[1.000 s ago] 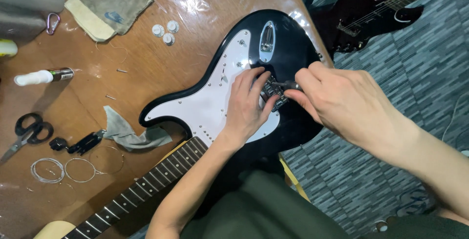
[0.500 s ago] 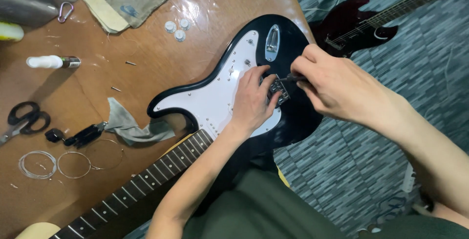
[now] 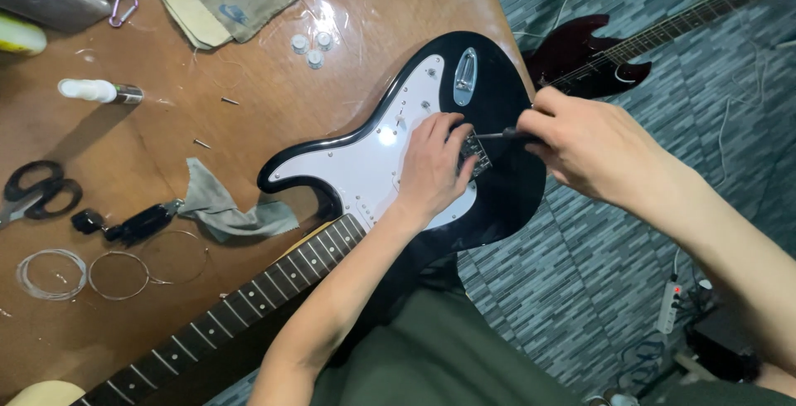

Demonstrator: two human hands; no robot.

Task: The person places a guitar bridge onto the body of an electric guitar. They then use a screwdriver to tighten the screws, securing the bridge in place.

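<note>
The black guitar (image 3: 497, 199) lies body-up on the brown table (image 3: 274, 132), white pickguard (image 3: 365, 165) facing the camera, neck (image 3: 240, 306) running down to the lower left and the body's lower edge overhanging the table toward the person's lap.

L hand (image 3: 431, 170) lies flat on the pickguard, fingers slightly spread, tips pressing at the bridge (image 3: 474, 150). R hand (image 3: 593, 153) comes in from the right, thumb and forefinger pinched on a thin dark-handled tool (image 3: 502, 134), prob. a small screwdriver or hex key, its tip at the bridge saddles. The tip itself is too small to read clearly.

Progress, as a judgement: the guitar looks stripped. No strings show along the neck or over the body, and wire coils (image 3: 50, 273) lie on the table near the scissors (image 3: 33, 194). Three white knobs (image 3: 313, 45) sit loose by the top edge, so the control posts are likely bare. A few small screws or pins (image 3: 201, 143) lie scattered on the wood. A grey cloth (image 3: 224, 211) and a small white bottle (image 3: 95, 91) lie on the table too.

So teardown seems done; bridge work is in hand. Left, by the look of it: knobs back on, restringing, loose bits put back.

A dark red guitar (image 3: 580, 62) lies on the floor beyond the table edge, untouched.
</note>
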